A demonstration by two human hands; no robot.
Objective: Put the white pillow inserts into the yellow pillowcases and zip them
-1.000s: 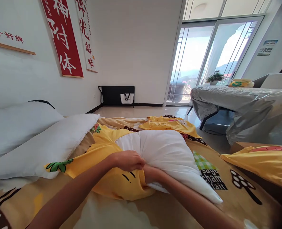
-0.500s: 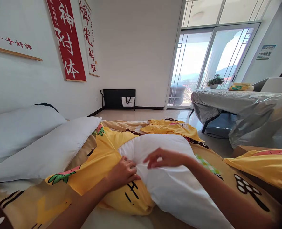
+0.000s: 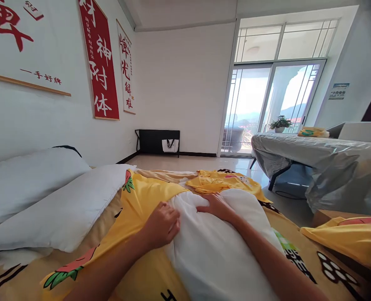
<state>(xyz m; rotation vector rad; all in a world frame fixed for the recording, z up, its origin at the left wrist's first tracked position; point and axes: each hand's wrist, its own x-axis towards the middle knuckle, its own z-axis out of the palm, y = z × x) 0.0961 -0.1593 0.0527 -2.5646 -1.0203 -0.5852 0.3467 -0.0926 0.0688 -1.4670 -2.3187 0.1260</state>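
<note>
A white pillow [image 3: 213,251] lies partly inside a yellow pillowcase [image 3: 150,184] printed with carrots. The pillow's right part is bare. My left hand [image 3: 163,223] is closed at the edge of the pillowcase opening, its fingers curled in on the cloth. Farther right, my right hand [image 3: 215,205] grips the top of the pillow, and the filling sinks in under it. Its thumb points left, while the far fingertips are partly hidden by the pillow's folds.
Two more white pillows, one nearer [image 3: 69,209] and one behind [image 3: 31,175], lie at the left. Another yellow cloth [image 3: 226,182] is spread beyond the pillow. At right, a yellow cloth hangs over a cardboard box [image 3: 326,215], near a plastic-covered table [image 3: 298,144].
My right hand has come down onto the pillow and moved slightly away from me. My left hand has closed more tightly on the pillowcase edge. The view has tilted up.
</note>
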